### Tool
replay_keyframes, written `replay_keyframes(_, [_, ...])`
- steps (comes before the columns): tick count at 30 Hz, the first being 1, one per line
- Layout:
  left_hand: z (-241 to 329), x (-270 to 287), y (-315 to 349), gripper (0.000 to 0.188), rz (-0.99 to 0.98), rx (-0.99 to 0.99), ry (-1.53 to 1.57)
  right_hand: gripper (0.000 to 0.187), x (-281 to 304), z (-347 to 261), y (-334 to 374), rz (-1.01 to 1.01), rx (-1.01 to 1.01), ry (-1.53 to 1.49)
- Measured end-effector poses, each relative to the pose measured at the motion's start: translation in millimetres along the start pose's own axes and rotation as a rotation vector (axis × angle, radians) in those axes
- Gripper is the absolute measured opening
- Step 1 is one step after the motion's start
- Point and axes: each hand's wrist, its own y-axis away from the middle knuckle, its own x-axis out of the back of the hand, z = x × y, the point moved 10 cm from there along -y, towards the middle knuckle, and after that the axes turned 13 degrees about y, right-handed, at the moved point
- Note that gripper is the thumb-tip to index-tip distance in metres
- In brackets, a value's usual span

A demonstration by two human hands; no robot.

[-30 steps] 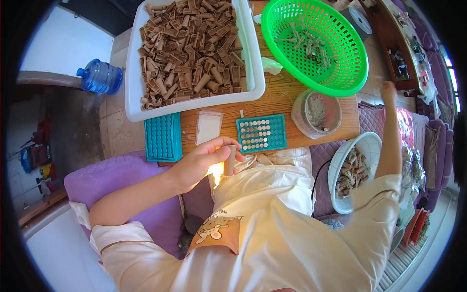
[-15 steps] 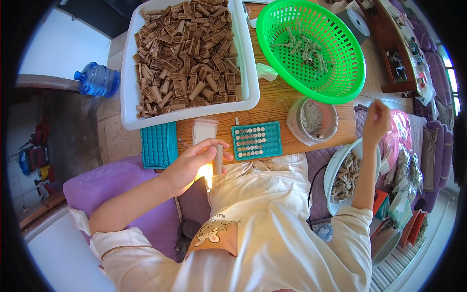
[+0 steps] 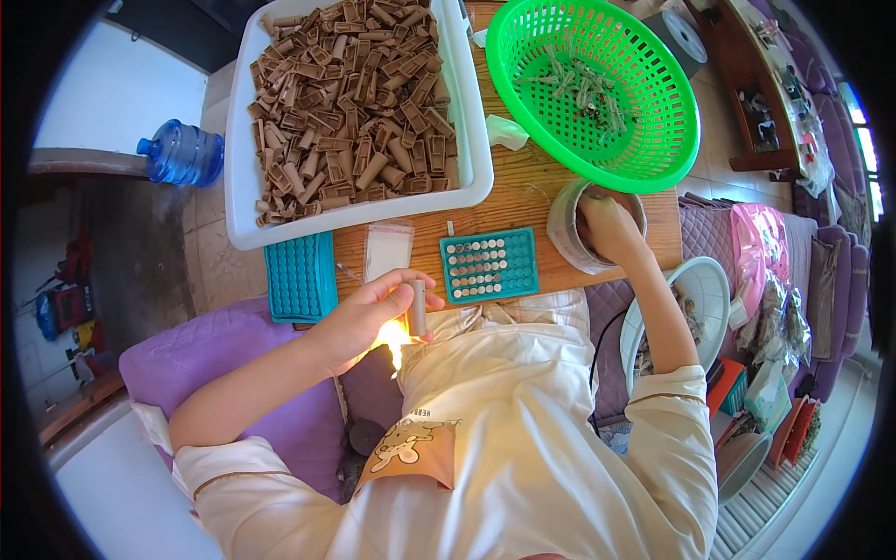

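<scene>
My left hand [image 3: 387, 303] holds a brown, tube-shaped piece [image 3: 418, 308] upright between thumb and fingers. Just under that hand a bright yellow-white glow [image 3: 394, 343] shines; I cannot make out its source. My right hand [image 3: 607, 229] reaches into a clear round tub [image 3: 567, 245], its fingers hidden inside. Between the hands, on the table, lies a teal tray [image 3: 519, 263] with rows of small round pale pieces in its wells.
A white bin [image 3: 359, 217] full of brown plastic pieces and a green basket [image 3: 644, 177] with grey-green strands stand on the wooden table [image 3: 509, 201]. Teal trays [image 3: 301, 275] are stacked at left. A pale basin [image 3: 714, 322] sits beside my right arm.
My right hand has swung left from above the seat at right and gone down into the clear tub. My left hand keeps hold of the brown tube, nearly still.
</scene>
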Motion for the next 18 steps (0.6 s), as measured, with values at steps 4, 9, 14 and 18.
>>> replay_keyframes(4, [1,-1,0,0.031,0.006,0.013,-0.001,0.016,4,2,2,0.038,0.036,-0.137])
replay_keyframes(9, [8,-4,1,0.031,-0.027,-0.046,-0.034,0.010,18,9,13,0.006,-0.084,-0.436])
replay_keyframes(14, [5,-8,5,0.031,0.027,0.016,0.072,0.005,17,32,24,0.073,-0.205,-0.827])
replay_keyframes(18, [10,-11,3,0.031,-0.057,-0.055,-0.044,0.005,19,32,25,0.071,-0.186,-0.686])
